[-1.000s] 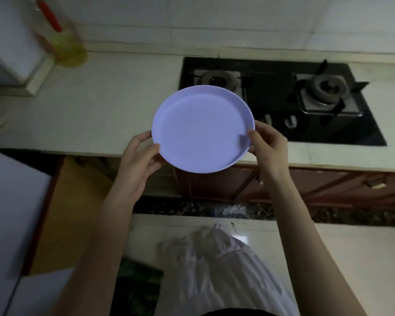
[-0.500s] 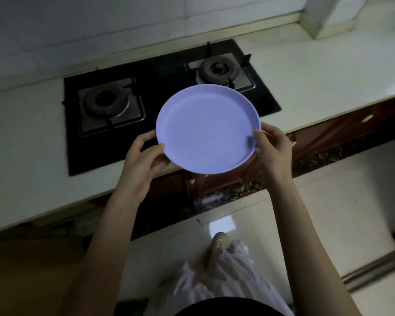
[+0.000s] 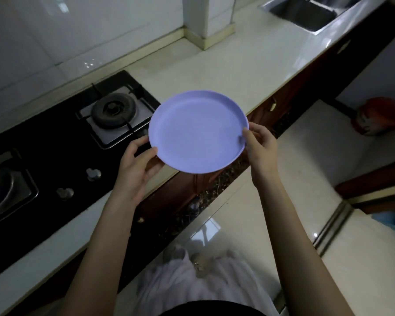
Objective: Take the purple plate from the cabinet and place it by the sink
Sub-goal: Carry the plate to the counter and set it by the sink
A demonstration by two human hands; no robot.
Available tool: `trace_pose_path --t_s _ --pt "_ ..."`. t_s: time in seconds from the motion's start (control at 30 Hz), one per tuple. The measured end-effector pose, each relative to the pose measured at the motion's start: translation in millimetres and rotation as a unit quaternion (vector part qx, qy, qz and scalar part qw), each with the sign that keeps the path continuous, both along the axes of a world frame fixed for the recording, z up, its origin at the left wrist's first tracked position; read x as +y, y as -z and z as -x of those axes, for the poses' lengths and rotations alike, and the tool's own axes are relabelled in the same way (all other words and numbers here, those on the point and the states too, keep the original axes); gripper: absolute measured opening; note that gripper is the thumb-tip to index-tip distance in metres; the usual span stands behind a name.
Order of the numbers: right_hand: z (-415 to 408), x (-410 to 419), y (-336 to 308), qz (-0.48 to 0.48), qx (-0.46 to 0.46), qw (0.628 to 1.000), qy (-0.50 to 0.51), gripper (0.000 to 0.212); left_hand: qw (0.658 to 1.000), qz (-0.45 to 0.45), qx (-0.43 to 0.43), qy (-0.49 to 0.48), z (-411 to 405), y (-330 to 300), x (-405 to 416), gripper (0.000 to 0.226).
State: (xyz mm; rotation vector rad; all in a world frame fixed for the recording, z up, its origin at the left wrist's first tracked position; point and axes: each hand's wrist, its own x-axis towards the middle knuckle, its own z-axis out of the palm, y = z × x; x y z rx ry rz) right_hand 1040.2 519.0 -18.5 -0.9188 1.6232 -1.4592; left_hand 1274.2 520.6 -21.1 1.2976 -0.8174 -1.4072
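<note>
A round purple plate (image 3: 197, 131) hangs in the air over the front edge of the pale countertop (image 3: 226, 69), roughly level and face up. My left hand (image 3: 136, 165) grips its left rim, thumb on top. My right hand (image 3: 261, 149) pinches its right rim. The steel sink (image 3: 306, 8) is set into the counter at the far upper right, well beyond the plate.
A black gas stove (image 3: 55, 142) with two burners and knobs fills the counter to the left. A white tiled pillar (image 3: 209, 19) stands at the counter's back between stove and sink. Dark wood cabinets run below. A red object (image 3: 379, 115) sits on the floor at right.
The view has swung rightwards along the counter: the stove has slid to the left and the sink has come into sight. Both hands keep the same hold on the plate.
</note>
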Motion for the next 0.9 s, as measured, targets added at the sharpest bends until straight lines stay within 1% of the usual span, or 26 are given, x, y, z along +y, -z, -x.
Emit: trace_pose_path --t_s 0.17,0.3,0.37,0.43,0.5,0.57,0.7,0.9 --pt "50 -11 5 -0.018 -0.006 0.997 0.076 0.027 0.997 -0.011 0.010 0.080 56 9 -51 0.026" --pt "83 -28 8 -0.024 -0.019 0.991 0.130 0.021 0.991 -0.013 0.009 0.133 99 16 -97 0.028" --pt "101 -42 8 -0.019 -0.020 0.987 0.157 0.021 0.986 -0.008 0.007 0.165 120 18 -123 0.027" --pt "119 -57 7 -0.019 -0.022 0.982 0.185 0.023 0.981 -0.006 0.006 0.192 143 18 -148 0.032" --pt "138 -72 5 -0.027 -0.015 0.978 0.206 0.024 0.977 -0.007 0.009 0.212 166 16 -172 0.036" --pt "155 -84 6 -0.029 -0.014 0.976 0.215 0.025 0.973 -0.004 0.010 0.229 186 15 -190 0.035" --pt "194 -103 11 -0.023 -0.035 0.966 0.257 0.028 0.964 -0.005 0.016 0.264 230 15 -223 0.035" --pt "252 -119 19 -0.023 -0.050 0.943 0.329 0.027 0.951 -0.020 0.010 0.308 305 12 -250 0.036"
